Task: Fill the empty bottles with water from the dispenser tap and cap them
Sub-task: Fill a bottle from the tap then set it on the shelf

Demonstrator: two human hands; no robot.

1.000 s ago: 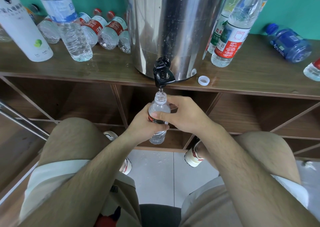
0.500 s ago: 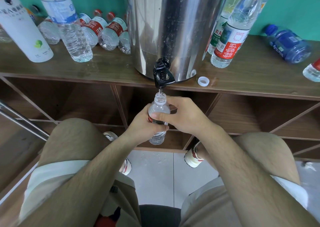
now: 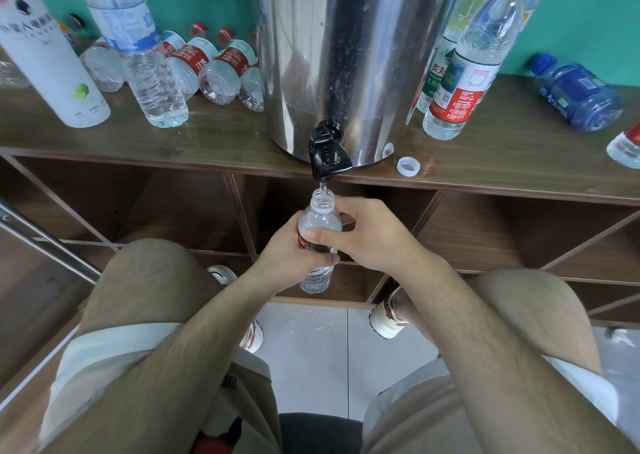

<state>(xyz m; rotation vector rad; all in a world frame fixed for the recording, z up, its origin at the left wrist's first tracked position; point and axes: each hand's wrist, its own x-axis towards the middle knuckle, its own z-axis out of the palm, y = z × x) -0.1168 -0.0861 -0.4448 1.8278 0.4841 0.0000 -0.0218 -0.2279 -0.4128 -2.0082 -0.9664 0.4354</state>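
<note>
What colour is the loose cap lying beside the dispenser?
White; the cap shows best in the head view.

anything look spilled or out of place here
Yes. Wet patches shine on the shelf top left of the dispenser, and drops dot the floor tile. Red-label bottles and a blue bottle lie on their sides. A loose cap sits by the dispenser.

Wooden shelf top (image 3: 207,148) | steel dispenser (image 3: 346,55) standing centre | white cap (image 3: 408,167) just right | red-label bottles (image 3: 221,69) lying far left | blue bottle (image 3: 581,96) lying right
</note>
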